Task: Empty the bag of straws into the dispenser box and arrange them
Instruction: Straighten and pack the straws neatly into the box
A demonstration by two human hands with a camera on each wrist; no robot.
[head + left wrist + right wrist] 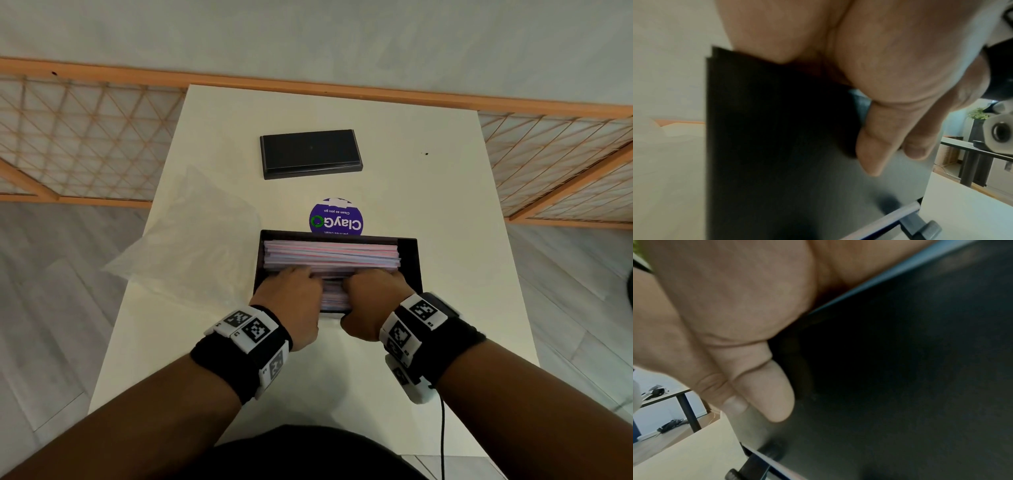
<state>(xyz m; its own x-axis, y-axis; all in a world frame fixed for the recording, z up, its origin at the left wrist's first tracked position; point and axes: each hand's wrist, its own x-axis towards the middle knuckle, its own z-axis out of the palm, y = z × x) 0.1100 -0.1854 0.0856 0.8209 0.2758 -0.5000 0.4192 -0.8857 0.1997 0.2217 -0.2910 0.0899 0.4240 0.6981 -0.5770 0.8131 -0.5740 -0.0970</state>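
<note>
Left hand: the left hand (293, 301) grips the near wall of the box, fingers curled over the rim onto the straws, thumb (877, 142) pressed against the outer front face.
Right hand: the right hand (368, 301) grips the same near wall just beside the left hand, fingers over the rim among the straws, thumb (766, 386) on the outside.
Box: a black open box (409, 263) stands on the white table (445, 205), held between both hands.
Straws: pink and pale blue straws (330, 255) lie lengthwise in a level stack inside the box, under and just beyond the fingertips.
Bag: a clear plastic bag (191, 246) lies crumpled, just to the left of the left hand, touching the box's side.
Lid: a black lid (310, 154) lies flat well beyond the hands.
Sticker: a round purple sticker (335, 219) sits just past the box's far wall.
</note>
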